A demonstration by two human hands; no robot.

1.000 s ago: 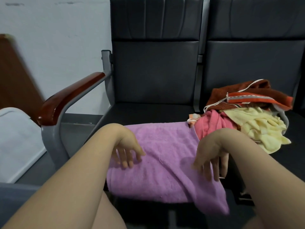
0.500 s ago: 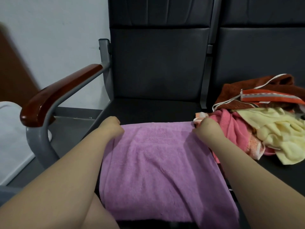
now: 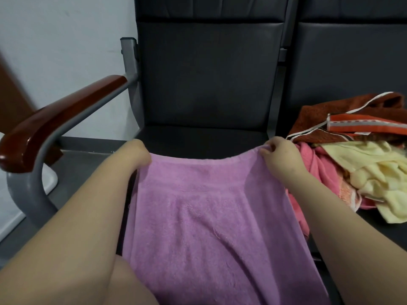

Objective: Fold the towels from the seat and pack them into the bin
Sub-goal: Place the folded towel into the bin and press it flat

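Your left hand (image 3: 136,154) and right hand (image 3: 279,154) are both fisted, arms stretched forward, level, apart.

Dim, soft light; slight blur

- Towel (image 3: 220,227) across the near seat: plain lilac-pink
- Seat (image 3: 207,139) and backrest (image 3: 207,73): black
- Armrest (image 3: 55,119): glossy red-brown top on a grey frame (image 3: 30,194)
- Wall (image 3: 55,40): pale grey-white
- Heap on the neighbouring seat: rust-brown towel (image 3: 317,115) with white edging and an orange band (image 3: 363,125) carrying a pale stripe; pale yellow towel (image 3: 370,170); coral-pink towel (image 3: 317,170)
- Object at the left edge (image 3: 13,208): white
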